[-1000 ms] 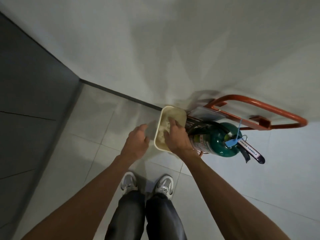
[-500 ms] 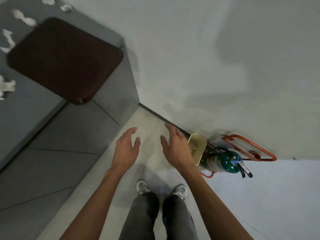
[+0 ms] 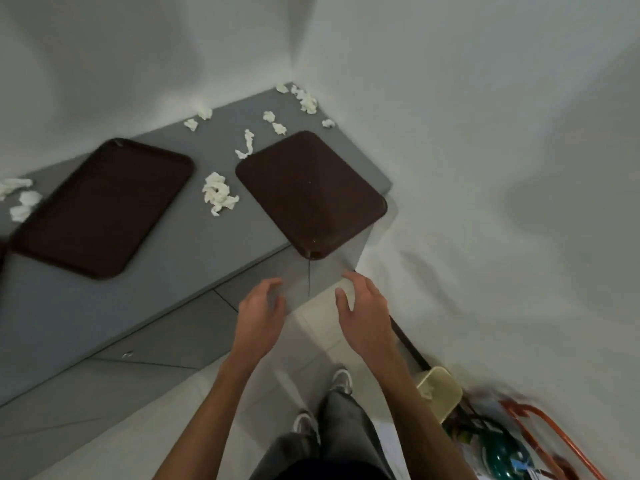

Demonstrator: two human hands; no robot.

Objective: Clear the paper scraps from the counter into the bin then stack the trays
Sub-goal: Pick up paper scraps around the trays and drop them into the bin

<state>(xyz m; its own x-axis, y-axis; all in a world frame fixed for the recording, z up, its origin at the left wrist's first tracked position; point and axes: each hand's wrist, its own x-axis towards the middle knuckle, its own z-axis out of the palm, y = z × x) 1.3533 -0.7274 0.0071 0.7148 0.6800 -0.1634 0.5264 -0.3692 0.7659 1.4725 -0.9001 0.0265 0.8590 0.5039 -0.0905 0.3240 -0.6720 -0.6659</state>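
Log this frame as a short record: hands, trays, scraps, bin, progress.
left hand: open, empty, in the air before the counter
right hand: open, empty, beside it
trays: left tray and right tray lie apart, unstacked; right tray's near corner overhangs the edge
scraps: many on the counter, one clump between the trays
bin: cream, on the floor by the right arm
progress: scraps remain; stacking not done

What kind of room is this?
Probably a canteen's clearing corner: brown serving trays on a grey counter, crumpled paper scraps around them, and a small bin.
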